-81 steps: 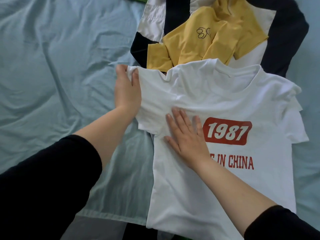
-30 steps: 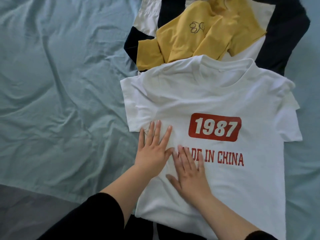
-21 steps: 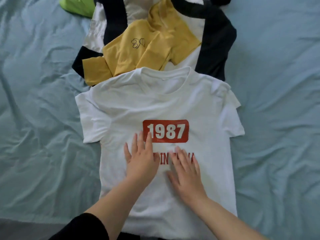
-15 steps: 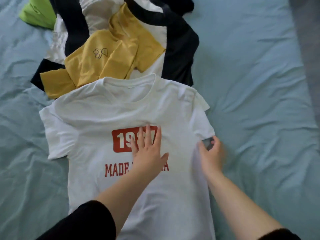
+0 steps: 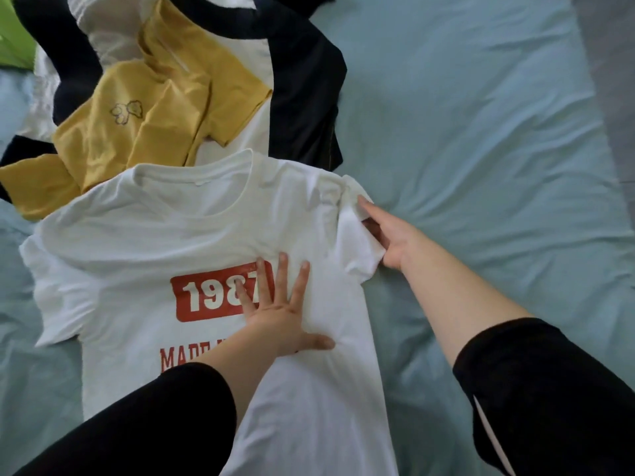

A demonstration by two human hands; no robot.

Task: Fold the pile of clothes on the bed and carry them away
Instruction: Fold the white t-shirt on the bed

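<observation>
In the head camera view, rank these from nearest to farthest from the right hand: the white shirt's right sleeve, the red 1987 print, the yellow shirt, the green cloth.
From the right hand:
1. White T-shirt's short right sleeve, in its grip.
2. Red rectangular 1987 print, mid-chest, partly under the left hand.
3. Crumpled yellow cotton shirt, beyond the collar.
4. Bright green cloth, top-left corner.

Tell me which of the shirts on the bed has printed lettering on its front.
The white T-shirt nearest the person, printed with a red 1987 block. The yellow shirt behind it bears only a small outline drawing; the dark garment shows no print.
</observation>
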